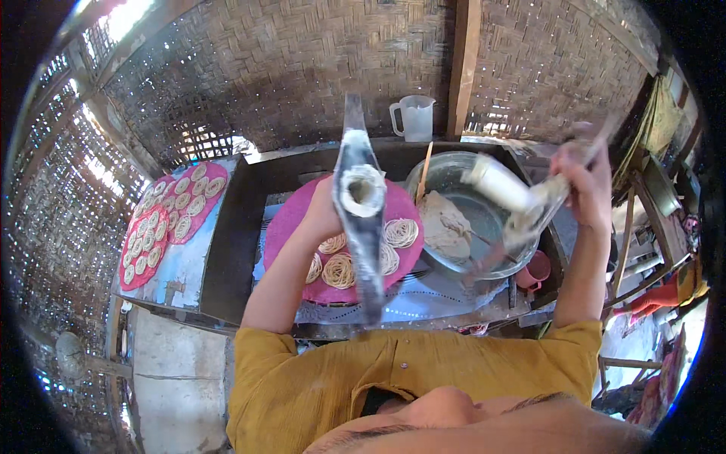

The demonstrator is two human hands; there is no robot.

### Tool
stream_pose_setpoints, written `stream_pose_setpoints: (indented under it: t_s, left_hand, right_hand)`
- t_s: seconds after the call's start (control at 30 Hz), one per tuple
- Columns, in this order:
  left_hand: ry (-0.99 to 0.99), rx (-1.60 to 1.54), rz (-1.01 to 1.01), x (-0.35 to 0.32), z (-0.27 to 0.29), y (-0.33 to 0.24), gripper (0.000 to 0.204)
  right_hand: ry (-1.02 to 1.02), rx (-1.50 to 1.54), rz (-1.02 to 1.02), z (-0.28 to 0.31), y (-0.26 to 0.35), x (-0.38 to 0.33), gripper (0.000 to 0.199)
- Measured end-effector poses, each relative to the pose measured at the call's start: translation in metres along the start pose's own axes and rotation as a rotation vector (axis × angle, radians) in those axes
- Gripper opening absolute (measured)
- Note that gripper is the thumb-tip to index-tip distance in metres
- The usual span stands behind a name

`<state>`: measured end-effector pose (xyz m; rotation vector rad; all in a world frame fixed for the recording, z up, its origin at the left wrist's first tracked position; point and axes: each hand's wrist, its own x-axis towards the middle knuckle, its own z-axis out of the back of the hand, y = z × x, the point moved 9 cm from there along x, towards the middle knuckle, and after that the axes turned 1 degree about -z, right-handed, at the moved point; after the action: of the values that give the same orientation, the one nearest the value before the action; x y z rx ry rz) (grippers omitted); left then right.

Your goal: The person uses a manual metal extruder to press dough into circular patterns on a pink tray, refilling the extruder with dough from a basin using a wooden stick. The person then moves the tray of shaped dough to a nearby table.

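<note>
Left of the basin (pixel 484 219), in the head view, the left hand (pixel 324 210) is gripping a dark holed bar (pixel 363 228) above a pink tray (pixel 291 219) of noodle nests (pixel 338 271). Right of the basin's middle, the right hand (pixel 588 181)'s grip is wrapping around a blurred plunger (pixel 505 187). A loosening left grip could be dropping the bar onto nests; a fast swing could be knocking the plunger against the basin.

The left forearm (pixel 284 261) points to one o'clock, the left hand (pixel 324 212) partly hidden; the right forearm (pixel 581 268) points to twelve, the right hand (pixel 588 181) curled, slightly blurred.
</note>
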<state>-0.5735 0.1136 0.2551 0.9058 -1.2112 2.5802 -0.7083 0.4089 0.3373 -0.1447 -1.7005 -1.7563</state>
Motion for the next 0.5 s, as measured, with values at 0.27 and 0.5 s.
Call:
stream_pose_setpoints:
  t_s: [0.27, 0.5]
  left_hand:
    - [-0.025, -0.995, -0.017, 0.031, -0.069, 0.006, 0.059]
    - [-0.317, -0.869, -0.254, 0.017, -0.009, -0.034, 0.044]
  right_hand:
    - [-0.502, 0.875, 0.089, -0.003, -0.085, -0.030, 0.019]
    - [0.351, -0.399, 0.115, -0.090, -0.181, -0.037, 0.058]
